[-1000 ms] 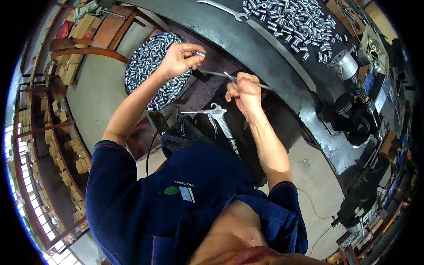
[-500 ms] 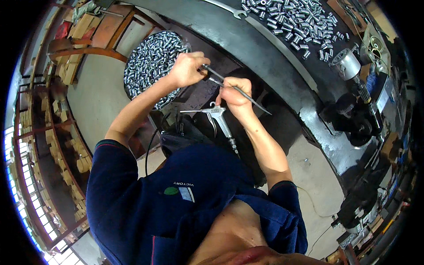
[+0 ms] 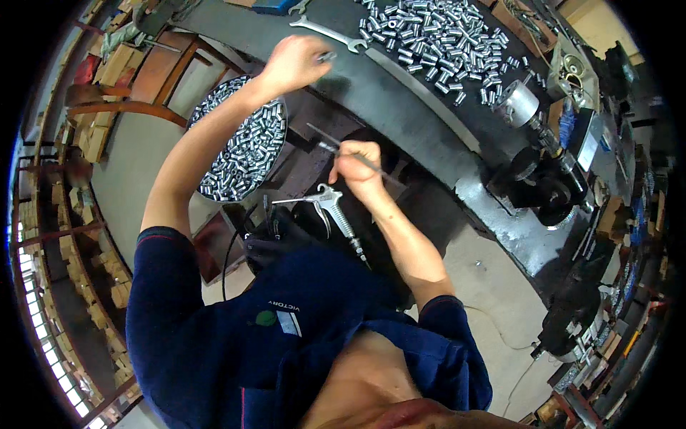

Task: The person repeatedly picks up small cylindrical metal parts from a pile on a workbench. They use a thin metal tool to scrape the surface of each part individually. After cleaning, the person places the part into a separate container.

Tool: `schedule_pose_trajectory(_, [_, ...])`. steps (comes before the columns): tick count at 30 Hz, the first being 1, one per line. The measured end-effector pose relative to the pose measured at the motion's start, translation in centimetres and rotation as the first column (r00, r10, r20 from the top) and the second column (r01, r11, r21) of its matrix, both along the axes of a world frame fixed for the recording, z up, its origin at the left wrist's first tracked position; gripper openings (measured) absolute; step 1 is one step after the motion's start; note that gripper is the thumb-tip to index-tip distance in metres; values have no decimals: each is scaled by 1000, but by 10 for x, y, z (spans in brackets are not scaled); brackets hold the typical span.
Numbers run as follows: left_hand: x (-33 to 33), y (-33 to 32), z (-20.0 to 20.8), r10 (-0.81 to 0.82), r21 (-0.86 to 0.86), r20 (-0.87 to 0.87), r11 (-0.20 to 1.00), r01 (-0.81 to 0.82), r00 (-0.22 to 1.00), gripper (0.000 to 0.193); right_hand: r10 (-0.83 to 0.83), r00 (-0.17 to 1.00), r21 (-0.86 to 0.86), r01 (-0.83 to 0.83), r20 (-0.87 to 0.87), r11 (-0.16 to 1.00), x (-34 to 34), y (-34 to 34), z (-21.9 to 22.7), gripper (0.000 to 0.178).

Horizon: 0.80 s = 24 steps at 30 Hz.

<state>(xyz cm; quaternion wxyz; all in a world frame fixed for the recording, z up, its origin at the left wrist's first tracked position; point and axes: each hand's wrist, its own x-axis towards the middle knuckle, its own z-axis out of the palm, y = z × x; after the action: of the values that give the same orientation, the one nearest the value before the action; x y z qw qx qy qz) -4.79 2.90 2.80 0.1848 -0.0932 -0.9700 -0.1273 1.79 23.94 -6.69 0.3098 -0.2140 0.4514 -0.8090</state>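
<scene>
My left hand [image 3: 293, 66] is raised over the near edge of the bench, fingers curled around a small shiny metal sleeve [image 3: 326, 56]; it is slightly blurred. Lower and to the right, my right hand [image 3: 359, 163] is closed around a thin, dark, tapering rod-like tool [image 3: 325, 134], which slants across the fist. A small shiny piece [image 3: 327, 146] shows beside those fingers, its kind unclear. Just below hangs a silver air blow gun [image 3: 330, 206], apart from the hand. Under my left forearm stands a round basin [image 3: 285, 136] full of small metal sleeves.
On the dark workbench [image 3: 407, 107] lie a heap of metal sleeves [image 3: 436, 43] and an open-ended wrench [image 3: 329, 32]. A machine with a metal cylinder [image 3: 517, 104] stands at the right. A wooden chair [image 3: 153, 71] and racks [image 3: 64, 243] are at the left.
My left hand has left the end of the tool and moved up and slightly left, over the bench, with a sleeve. My right hand still grips the tool. The view has shifted a little.
</scene>
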Motion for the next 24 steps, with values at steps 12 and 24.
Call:
schedule_pose_trajectory(12, [5, 17, 22, -276, 673, 239, 738, 46, 931, 28, -175, 984, -48, 173, -37, 984, -7, -1, -6, 28])
schedule_pose_trajectory(24, [107, 44, -71, -430, 913, 407, 155, -378, 806, 17, -63, 998, 30, 62, 6, 998, -1, -7, -6, 20])
